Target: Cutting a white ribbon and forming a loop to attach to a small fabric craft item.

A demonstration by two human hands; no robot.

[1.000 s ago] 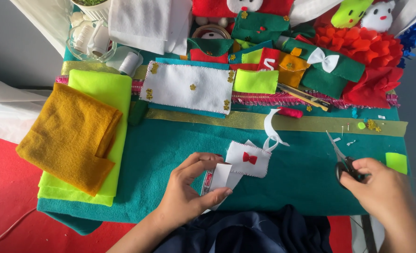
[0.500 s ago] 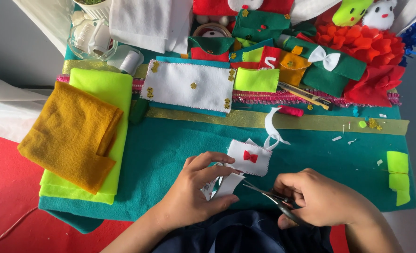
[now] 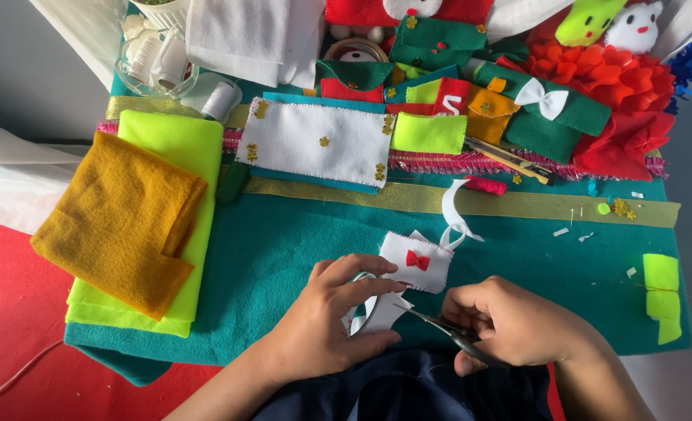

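a clear glass bowl (image 3: 152, 61) at the far left corner of the teal felt sheet (image 3: 283, 249) holds several white thread spools, and one more white spool (image 3: 219, 100) lies on its side just outside it; the rim of a white pot (image 3: 159, 8) shows behind, its contents cut off by the frame. near the front edge, the left hand (image 3: 326, 323) pinches a small white felt piece (image 3: 381, 312) between thumb and fingers, holding it just below a white felt pouch with a red bow (image 3: 417, 263). the right hand (image 3: 509, 323) is closed around the handles of scissors (image 3: 439, 326), whose long axis runs almost level, blades pointing left and slightly up, tips at the edge of the white piece. whether the blades are parted i cannot tell. folded mustard felt (image 3: 120, 222) lies on lime felt (image 3: 176, 148) at the left.
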